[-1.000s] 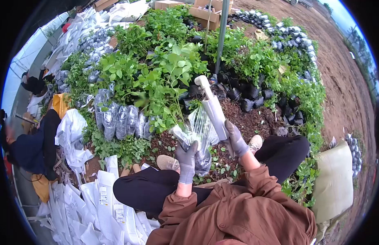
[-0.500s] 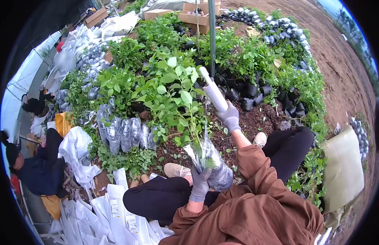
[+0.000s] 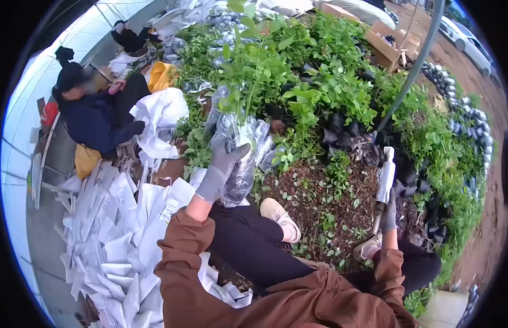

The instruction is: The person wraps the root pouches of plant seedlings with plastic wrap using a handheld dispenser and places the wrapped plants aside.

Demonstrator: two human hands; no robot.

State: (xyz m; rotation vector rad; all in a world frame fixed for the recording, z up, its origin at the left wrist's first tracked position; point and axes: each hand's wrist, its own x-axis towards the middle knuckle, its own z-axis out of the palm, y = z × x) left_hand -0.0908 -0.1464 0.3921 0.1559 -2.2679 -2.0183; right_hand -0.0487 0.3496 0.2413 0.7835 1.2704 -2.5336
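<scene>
In my gloved left hand (image 3: 220,168) is a leafy seedling whose root ball (image 3: 239,183) is wrapped in clear plastic film. The fingers and thumb close around the wrapped base, and green leaves (image 3: 254,76) rise above it. It is held upright beside a row of similar wrapped bundles (image 3: 263,143). My gloved right hand (image 3: 390,213) grips a roll of stretch film (image 3: 385,177) by its lower end, low over the soil on the right. The roll stands nearly upright, apart from the seedling.
Leaf-strewn soil (image 3: 314,191) lies between my shoes. White paper-like sleeves (image 3: 123,246) heap up on the left, where a person in dark clothes (image 3: 92,120) sits. A green pole (image 3: 412,71) slants up behind more seedlings in black bags (image 3: 341,134); a cardboard box (image 3: 382,44) stands farther back.
My view has turned left. The wrapped seedling has moved away from my lap to the row of bundles, while the film roll has been lowered to the right and the film no longer stretches to the seedling.
</scene>
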